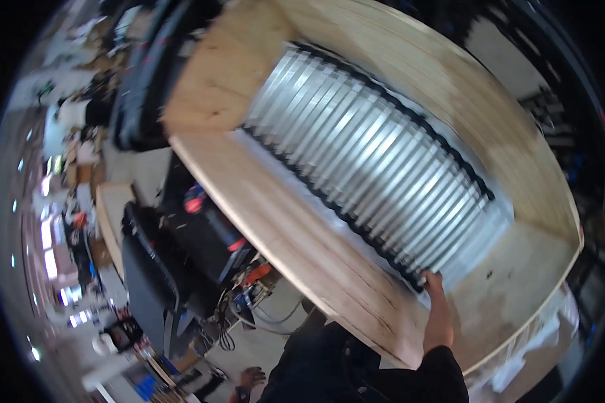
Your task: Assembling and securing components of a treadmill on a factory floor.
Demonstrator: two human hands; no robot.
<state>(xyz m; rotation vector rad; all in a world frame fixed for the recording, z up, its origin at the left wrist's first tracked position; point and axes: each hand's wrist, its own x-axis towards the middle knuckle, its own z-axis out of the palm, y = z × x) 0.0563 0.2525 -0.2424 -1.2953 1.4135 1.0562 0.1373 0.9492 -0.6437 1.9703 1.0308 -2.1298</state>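
Note:
A large open plywood box [302,208] holds a row of shiny metal tubes [376,161]. They lie side by side, with black ends along both long sides. My right hand [435,285] reaches down into the box at its near right end. Its fingers are closed on the black end of a tube at the row's edge; the fingertips are partly hidden. My left hand [252,377] hangs low beside my body, outside the box, with its fingers loosely apart and nothing seen in them.
Left of the box stand black padded cases or seats [154,269]. An orange-and-blue tool [257,274] with hoses and cables lies by the box's near left edge. Translucent plastic wrap [534,352] hangs outside the near right end. Cluttered workbenches and a person [81,113] are farther left.

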